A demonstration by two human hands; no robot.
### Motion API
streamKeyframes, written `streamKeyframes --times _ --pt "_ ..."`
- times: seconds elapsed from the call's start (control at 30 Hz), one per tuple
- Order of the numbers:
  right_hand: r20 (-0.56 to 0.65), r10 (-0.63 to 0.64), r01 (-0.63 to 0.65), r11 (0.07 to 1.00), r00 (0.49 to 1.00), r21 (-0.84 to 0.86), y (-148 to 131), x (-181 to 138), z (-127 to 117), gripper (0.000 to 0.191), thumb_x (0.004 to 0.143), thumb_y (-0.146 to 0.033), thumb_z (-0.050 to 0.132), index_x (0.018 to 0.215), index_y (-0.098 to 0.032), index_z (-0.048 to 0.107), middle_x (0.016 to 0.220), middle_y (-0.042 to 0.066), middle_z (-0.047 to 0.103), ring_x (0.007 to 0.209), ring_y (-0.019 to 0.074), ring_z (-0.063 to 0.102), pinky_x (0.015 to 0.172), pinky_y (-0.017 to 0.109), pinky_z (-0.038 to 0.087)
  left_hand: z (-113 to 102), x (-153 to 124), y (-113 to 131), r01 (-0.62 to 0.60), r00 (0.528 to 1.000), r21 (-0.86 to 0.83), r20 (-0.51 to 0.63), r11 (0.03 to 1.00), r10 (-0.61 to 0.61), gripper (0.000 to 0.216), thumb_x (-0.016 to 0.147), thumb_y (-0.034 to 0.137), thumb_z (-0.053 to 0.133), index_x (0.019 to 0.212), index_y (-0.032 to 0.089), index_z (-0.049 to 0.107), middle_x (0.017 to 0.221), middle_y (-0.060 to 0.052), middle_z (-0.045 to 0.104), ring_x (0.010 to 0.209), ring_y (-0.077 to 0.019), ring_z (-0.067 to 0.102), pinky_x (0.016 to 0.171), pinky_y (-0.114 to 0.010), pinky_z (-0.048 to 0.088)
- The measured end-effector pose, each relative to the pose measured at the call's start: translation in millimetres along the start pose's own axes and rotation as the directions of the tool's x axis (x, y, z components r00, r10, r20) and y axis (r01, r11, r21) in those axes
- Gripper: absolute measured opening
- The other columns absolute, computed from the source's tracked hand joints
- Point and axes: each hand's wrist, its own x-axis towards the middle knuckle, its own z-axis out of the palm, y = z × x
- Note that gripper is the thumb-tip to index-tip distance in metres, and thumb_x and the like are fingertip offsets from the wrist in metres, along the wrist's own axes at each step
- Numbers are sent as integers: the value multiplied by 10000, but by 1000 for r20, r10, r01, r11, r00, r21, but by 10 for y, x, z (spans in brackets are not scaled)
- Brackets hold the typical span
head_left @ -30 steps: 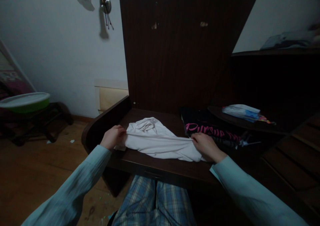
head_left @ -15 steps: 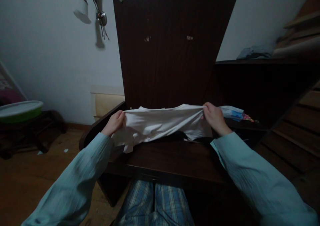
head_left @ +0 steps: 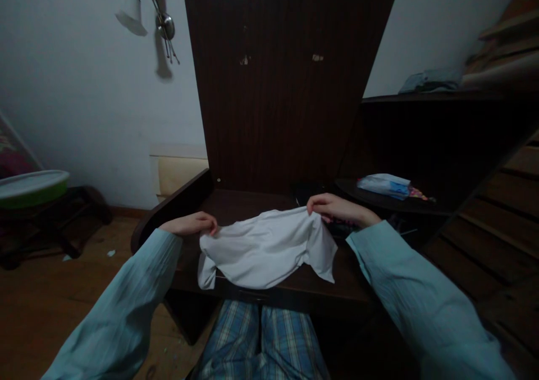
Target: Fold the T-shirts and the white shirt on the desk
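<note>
Your left hand (head_left: 191,223) pinches the left top corner of the white cotton garment (head_left: 265,248), fingers curled shut over the cloth edge. Your right hand (head_left: 334,207) does the same at the right top corner, thumb and fingers closed on a fold of the fabric. Between the two hands the garment hangs in a loose, sagging sheet just above the near part of the dark wooden desk top (head_left: 252,203), its lower edge draping down over the front lip toward your blue plaid trousers (head_left: 261,340). One short sleeve dangles at the lower left of the cloth. Whether the bottom hem actually touches the desk is hard to say in this dim light; it looks close.

Behind your right hand lies a dark folded garment (head_left: 311,192) (only a sliver of it shows past your wrist). Farther right, on a rounded dark shelf (head_left: 370,197), rests a flat blue-and-white plastic packet (head_left: 383,184). The tall dark wooden panel (head_left: 286,82) stands upright at the back of the desk. On the white wall to the left hangs a metal wall lamp with a pale shade (head_left: 147,15), and low at the far left sits a green basin with a white lid (head_left: 33,186) on a dark stand.
</note>
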Motion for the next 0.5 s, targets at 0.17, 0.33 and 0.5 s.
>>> streamKeyframes --times 0.17,0.33,0.5 --pt "-440 -112 -12 963 891 -270 71 305 170 384 706 -277 507 1055 -129 562 1140 141 537 1075 248 497 872 343 410 48 261 -8 168 768 331 -635 929 87 356 698 286 422 974 154 604 1051 -116 595 1023 -266 504 857 -372 381" --pt "-448 -222 26 915 866 -403 126 257 557 599 717 -347 551 1247 -114 397 1352 170 314 1243 261 310 986 366 301 252 286 -57 278 750 505 -646 817 144 436 761 365 424 1116 134 524 1221 -167 482 1120 -283 440 901 -382 340" --pt "-246 -67 -50 897 967 -438 325 -185 886 238 797 -312 425 824 -171 615 843 84 631 799 206 588 746 323 434 630 -65 -197 293 913 470 -397 833 -98 391 781 479 378 648 192 608 688 -64 631 710 -200 587 622 -258 392"
